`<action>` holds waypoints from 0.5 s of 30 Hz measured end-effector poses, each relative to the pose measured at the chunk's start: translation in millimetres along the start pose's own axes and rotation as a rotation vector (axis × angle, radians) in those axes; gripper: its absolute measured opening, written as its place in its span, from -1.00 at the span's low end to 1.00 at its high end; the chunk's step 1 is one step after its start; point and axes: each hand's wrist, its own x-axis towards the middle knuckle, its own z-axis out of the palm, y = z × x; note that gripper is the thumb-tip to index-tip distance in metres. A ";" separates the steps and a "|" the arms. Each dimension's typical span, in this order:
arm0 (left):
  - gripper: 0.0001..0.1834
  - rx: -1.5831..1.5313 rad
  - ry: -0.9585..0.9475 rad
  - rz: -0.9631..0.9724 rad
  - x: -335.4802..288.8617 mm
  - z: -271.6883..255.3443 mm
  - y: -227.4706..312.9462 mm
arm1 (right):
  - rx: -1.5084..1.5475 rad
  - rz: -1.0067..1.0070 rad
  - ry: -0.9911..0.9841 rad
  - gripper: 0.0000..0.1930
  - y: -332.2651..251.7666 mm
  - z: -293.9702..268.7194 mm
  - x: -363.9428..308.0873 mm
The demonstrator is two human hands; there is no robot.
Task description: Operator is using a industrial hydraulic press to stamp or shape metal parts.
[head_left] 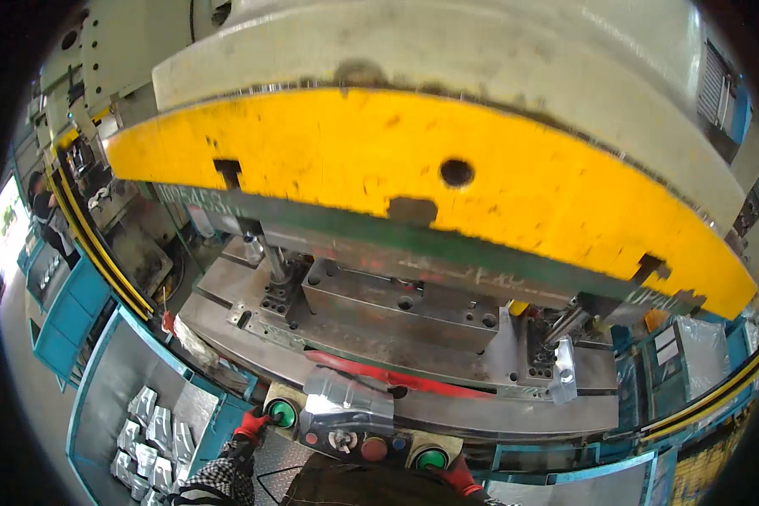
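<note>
My left hand, in a red glove with dark fingertips, reaches the left green push button on the control panel. Its fingers stretch over the button's edge, holding nothing. On the other side, my right hand, also red-gloved, lies at the right green push button. Its fingers show partly and look extended and free. Between the buttons, a shiny clear cover lies over the panel, above a red knob. Behind stands a large press, its yellow upper ram raised above the lower die.
At the left, a blue-edged bin holds several formed metal parts. Guide posts stand at the die's ends. Yellow-black rails flank the press. Far left, another person stands by blue containers. More blue racks are at right.
</note>
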 end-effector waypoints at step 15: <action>-0.26 0.071 -0.224 -0.122 12.2 -14.5 -0.4 | 0.059 0.124 -0.022 -0.03 -37.0 -9.0 -9.8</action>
